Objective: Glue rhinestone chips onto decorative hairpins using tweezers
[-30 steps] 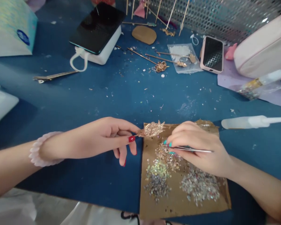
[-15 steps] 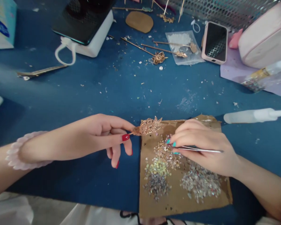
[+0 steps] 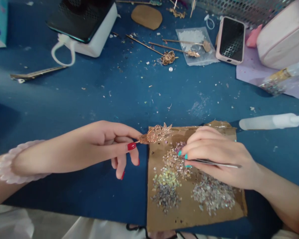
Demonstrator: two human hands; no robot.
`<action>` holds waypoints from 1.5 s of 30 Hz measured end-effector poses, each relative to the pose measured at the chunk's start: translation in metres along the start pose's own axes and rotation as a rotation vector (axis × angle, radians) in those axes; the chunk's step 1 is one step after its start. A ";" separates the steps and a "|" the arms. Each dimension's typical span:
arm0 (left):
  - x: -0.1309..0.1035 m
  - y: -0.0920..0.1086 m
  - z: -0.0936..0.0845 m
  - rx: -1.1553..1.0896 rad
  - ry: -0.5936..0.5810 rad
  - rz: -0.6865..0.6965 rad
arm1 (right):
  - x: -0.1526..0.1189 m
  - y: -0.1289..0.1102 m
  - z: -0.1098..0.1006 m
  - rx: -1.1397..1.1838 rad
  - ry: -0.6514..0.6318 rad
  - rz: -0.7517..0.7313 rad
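Note:
Between thumb and forefinger, my left hand [image 3: 109, 146] pinches the stem of a gold filigree hairpin [image 3: 155, 134], whose openwork head reaches over the left edge of a cardboard sheet [image 3: 164, 219]. My right hand [image 3: 216, 156] grips metal tweezers [image 3: 214, 162], their tips down at a heap of pinkish-tan stone chips [image 3: 174, 157]. The tips themselves are partly hidden by my fingers. Lower on the cardboard lie yellow-green chips [image 3: 166, 178], dark grey chips [image 3: 166, 198] and a wide heap of clear, pale chips [image 3: 213, 196].
Right of the cardboard lies a white glue-like bottle [image 3: 266, 122]. At the back are several gold hairpins [image 3: 168, 58], a small plastic bag [image 3: 195, 36], a pink-edged phone [image 3: 231, 39] and a dark phone on a white block [image 3: 99, 43]. A metal clip [image 3: 37, 73] lies left.
My right hand has tilted the tweezers a little, with the tips still at the pinkish heap. My left hand holds the hairpin almost where it was. The view has shifted slightly.

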State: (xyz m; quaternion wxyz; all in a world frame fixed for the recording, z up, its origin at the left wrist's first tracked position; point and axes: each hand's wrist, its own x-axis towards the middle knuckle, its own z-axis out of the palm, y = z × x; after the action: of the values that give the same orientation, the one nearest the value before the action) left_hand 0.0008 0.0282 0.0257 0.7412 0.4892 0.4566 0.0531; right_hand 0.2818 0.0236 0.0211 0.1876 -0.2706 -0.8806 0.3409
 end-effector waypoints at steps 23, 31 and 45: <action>0.000 -0.006 -0.004 0.008 -0.028 0.034 | -0.001 -0.002 -0.002 -0.045 -0.038 -0.070; 0.000 -0.005 -0.004 0.022 -0.052 0.041 | -0.001 -0.003 -0.003 -0.010 -0.031 -0.060; 0.001 -0.014 -0.009 0.072 -0.102 0.159 | -0.002 0.001 0.001 0.008 0.014 0.002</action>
State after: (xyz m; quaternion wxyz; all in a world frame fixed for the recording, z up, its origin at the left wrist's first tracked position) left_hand -0.0108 0.0277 0.0130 0.7389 0.5521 0.3798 0.0703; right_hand 0.2828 0.0224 0.0198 0.1944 -0.2730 -0.8777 0.3426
